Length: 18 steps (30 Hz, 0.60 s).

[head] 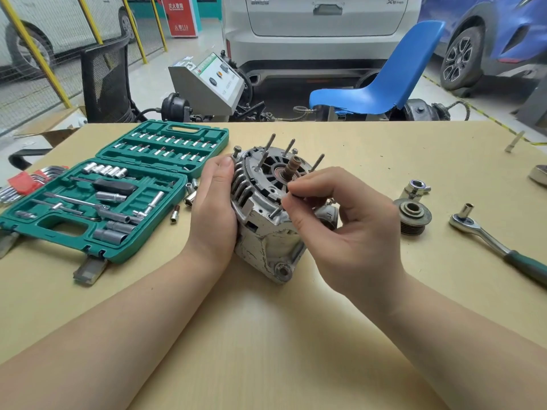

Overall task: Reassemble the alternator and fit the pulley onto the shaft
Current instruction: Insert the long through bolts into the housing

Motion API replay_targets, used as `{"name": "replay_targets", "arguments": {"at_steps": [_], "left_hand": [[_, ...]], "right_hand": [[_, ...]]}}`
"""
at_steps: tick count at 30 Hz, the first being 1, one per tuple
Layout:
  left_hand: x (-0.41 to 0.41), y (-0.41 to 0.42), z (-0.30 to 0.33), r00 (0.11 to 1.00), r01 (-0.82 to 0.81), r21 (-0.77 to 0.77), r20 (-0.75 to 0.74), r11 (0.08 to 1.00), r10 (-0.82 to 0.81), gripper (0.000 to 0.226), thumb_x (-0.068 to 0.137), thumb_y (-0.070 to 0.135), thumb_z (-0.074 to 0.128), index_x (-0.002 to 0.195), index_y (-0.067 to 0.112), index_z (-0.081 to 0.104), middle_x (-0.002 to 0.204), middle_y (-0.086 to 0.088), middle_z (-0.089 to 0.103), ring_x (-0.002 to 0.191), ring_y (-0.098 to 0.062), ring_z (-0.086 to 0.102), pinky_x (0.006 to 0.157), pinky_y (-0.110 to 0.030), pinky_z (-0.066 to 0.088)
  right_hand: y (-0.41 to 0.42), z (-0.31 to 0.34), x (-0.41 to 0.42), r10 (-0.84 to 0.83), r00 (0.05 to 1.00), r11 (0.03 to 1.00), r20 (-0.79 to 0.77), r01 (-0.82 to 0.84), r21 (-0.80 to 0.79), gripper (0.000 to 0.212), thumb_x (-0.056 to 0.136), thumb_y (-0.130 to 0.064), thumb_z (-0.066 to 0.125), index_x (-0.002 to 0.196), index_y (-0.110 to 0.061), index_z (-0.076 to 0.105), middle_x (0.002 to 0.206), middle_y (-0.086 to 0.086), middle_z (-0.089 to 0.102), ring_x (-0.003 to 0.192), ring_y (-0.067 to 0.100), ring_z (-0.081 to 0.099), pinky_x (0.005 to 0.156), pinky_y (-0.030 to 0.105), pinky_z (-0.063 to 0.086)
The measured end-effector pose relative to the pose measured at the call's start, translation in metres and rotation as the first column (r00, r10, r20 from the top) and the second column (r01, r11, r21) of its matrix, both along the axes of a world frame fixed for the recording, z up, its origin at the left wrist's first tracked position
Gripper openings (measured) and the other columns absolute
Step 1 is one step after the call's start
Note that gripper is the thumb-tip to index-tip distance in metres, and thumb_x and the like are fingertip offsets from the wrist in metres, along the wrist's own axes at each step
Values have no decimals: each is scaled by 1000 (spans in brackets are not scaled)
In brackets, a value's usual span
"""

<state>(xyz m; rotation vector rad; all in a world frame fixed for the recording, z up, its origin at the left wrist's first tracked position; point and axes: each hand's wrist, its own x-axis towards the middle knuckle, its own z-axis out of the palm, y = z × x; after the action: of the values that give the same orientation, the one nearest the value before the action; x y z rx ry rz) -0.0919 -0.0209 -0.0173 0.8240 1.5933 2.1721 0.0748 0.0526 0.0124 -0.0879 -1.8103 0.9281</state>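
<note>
The right hand (340, 220) pinches a slim steel through-bolt (276, 212) leaning into the silver cast alternator housing (266, 232), steadied by the left hand (214, 202); the grooved grey pulley (412, 216) lies just right.

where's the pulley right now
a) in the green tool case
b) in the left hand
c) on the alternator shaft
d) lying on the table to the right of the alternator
d: the pulley lies on the table to the right of the alternator, near the ratchet; the shaft stands bare, the left hand steadies the housing and the right hand pinches a long bolt.
</note>
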Motion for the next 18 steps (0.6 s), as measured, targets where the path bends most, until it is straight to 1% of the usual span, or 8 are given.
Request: {"name": "replay_targets", "arguments": {"at_steps": [2,3,5,6,7,10,13,18], "left_hand": [[0,1,1,999,21,9,46,1000,-22,28,108,43,51,111,19,67,103,-2,75,105,-19,70,99,-43,53],[-1,1,2,997,32,15,70,999,-33,32,107,42,51,114,15,68,107,-10,74,108,-24,70,103,-48,53],[-3,1,6,992,39,23,120,999,-42,50,105,42,52,126,-1,64,127,-33,66,123,-41,66,117,-61,46],[-5,2,8,987,42,25,152,999,-46,58,104,43,52,132,-8,60,136,-40,59,132,-50,60,121,-66,41],[-8,2,9,983,49,31,177,998,-54,62,103,42,53,134,-11,58,140,-42,55,137,-55,54,121,-69,38],[-12,4,9,979,65,7,195,998,-65,66,100,42,54,135,-13,58,143,-43,54,140,-57,49,122,-68,37],[-13,5,8,972,87,-3,220,996,-84,65,104,40,53,139,-15,55,145,-44,52,142,-58,48,123,-69,36],[-12,4,8,967,81,-20,243,997,-73,64,104,41,52,141,-10,60,144,-38,58,141,-53,53,123,-64,39]], "right_hand": [[-1,-1,0,7,1000,1000,11,-7,-3,10,88,2,76,95,-4,74,90,8,71,87,22,69,72,28,53],[-1,-1,-1,11,1000,1000,16,-11,2,10,87,3,76,95,-3,74,91,7,71,88,22,69,73,28,53],[-2,-2,-2,17,1000,1000,24,-18,14,11,87,3,77,95,-3,74,92,5,72,89,21,70,77,25,52],[-2,-2,-2,18,999,1000,27,-18,15,11,87,3,77,95,-3,75,92,5,72,89,20,70,77,25,51],[-2,-1,-2,17,999,1000,28,-17,13,11,87,3,77,95,-3,75,91,4,72,88,20,70,77,24,51],[-3,-1,-1,15,999,1000,32,-15,-10,10,87,2,77,95,-4,75,91,5,72,86,19,70,74,24,51],[-4,-1,-1,13,999,1000,42,-12,-22,10,87,1,77,95,-5,74,91,5,72,85,20,69,73,23,50],[-5,1,0,26,999,999,27,-25,-41,11,88,0,76,96,-6,74,89,5,71,81,17,68,72,22,50]]}}
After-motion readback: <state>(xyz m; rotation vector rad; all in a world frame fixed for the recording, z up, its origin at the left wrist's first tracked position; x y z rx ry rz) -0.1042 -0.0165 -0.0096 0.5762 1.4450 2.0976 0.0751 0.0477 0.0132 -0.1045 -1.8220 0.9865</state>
